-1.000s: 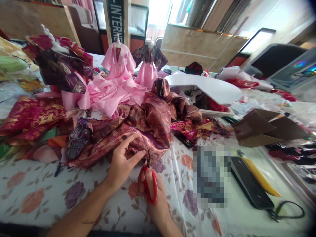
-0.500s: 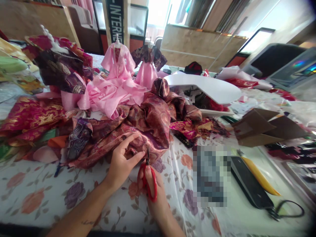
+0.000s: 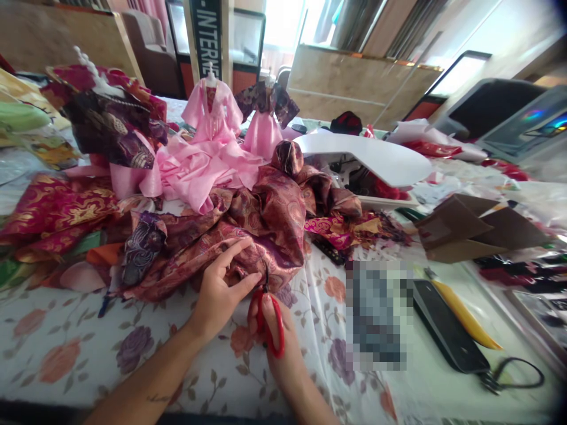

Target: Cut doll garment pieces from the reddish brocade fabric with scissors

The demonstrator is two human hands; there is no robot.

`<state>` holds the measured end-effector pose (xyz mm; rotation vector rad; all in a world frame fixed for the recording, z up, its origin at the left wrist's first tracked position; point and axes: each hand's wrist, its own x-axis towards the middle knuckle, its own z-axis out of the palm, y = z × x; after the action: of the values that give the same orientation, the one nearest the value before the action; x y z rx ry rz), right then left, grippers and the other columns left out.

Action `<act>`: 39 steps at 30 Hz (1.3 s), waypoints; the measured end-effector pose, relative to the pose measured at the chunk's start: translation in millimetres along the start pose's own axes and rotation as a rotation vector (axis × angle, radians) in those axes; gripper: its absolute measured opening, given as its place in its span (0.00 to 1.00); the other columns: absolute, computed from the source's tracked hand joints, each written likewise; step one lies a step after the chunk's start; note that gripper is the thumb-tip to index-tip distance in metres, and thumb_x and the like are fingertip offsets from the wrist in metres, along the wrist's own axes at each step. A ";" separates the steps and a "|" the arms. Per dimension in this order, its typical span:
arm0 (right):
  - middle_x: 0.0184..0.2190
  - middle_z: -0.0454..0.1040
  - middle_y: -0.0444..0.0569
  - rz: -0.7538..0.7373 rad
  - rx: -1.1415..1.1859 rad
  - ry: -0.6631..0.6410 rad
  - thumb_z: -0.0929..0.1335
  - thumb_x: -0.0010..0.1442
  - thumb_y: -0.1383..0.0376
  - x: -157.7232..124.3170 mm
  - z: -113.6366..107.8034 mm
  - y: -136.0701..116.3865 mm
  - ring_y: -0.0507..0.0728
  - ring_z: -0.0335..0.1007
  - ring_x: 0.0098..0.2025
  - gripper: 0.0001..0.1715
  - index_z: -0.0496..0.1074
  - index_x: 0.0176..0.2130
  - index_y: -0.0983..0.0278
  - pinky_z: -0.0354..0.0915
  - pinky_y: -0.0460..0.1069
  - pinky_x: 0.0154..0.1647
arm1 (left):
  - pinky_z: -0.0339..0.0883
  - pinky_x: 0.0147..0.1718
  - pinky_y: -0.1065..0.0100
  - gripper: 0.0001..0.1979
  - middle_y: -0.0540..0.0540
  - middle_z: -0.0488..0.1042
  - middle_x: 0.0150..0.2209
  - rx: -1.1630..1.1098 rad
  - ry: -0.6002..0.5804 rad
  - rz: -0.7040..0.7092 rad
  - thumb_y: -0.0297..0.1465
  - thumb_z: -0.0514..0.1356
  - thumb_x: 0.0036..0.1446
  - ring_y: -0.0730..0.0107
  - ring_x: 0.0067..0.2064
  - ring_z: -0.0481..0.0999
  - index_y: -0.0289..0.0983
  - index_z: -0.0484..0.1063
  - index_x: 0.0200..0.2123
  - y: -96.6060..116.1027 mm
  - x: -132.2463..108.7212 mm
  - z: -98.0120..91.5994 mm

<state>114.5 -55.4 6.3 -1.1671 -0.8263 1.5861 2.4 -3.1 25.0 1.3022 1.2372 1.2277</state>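
My right hand (image 3: 277, 348) grips red-handled scissors (image 3: 271, 319), fingers through the loops, with the dark blades pointing up into the edge of a maroon brocade fabric (image 3: 261, 230). My left hand (image 3: 219, 292) lies on that fabric just left of the blades, index finger and thumb stretched out and pressing the cloth flat. The fabric is heaped on a floral tablecloth (image 3: 66, 354).
Pink doll dresses on small mannequins (image 3: 212, 112) stand behind the heap. Other patterned cloths (image 3: 53, 206) lie left. A white sewing machine (image 3: 367, 159), brown card pieces (image 3: 478, 227), a black phone (image 3: 447, 333) and a yellow tool (image 3: 465, 316) are at the right.
Almost nothing has moved. The scissors and my right hand have shifted very slightly at the fabric's edge; my left hand stays pressed on the cloth.
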 end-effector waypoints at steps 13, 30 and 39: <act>0.14 0.62 0.40 0.011 -0.017 0.011 0.65 0.56 0.43 3.0 -0.7 3.9 0.48 0.51 0.15 0.28 0.63 0.23 0.62 0.47 0.44 0.16 | 0.59 0.57 0.68 0.25 0.45 0.68 0.58 0.031 0.011 0.021 0.29 0.64 0.51 0.64 0.59 0.66 0.38 0.68 0.54 1.9 0.7 0.3; 0.15 0.59 0.38 -0.041 -0.065 0.023 0.64 0.57 0.43 4.3 -2.2 10.6 0.48 0.53 0.16 0.28 0.59 0.24 0.62 0.51 0.44 0.16 | 0.57 0.60 0.65 0.26 0.46 0.68 0.58 0.048 0.023 0.026 0.29 0.63 0.52 0.63 0.61 0.65 0.39 0.68 0.56 1.3 -1.2 0.5; 0.14 0.57 0.38 -0.031 -0.030 0.041 0.63 0.58 0.42 2.1 -0.5 14.3 0.47 0.49 0.16 0.29 0.59 0.23 0.62 0.47 0.44 0.16 | 0.58 0.59 0.67 0.26 0.47 0.68 0.59 0.046 0.028 0.017 0.29 0.64 0.51 0.64 0.60 0.65 0.40 0.68 0.55 -0.9 -2.3 1.7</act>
<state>110.5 -57.8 -7.4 -1.1992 -0.8395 1.5244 4.1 -5.4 23.8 1.3347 1.2835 1.2400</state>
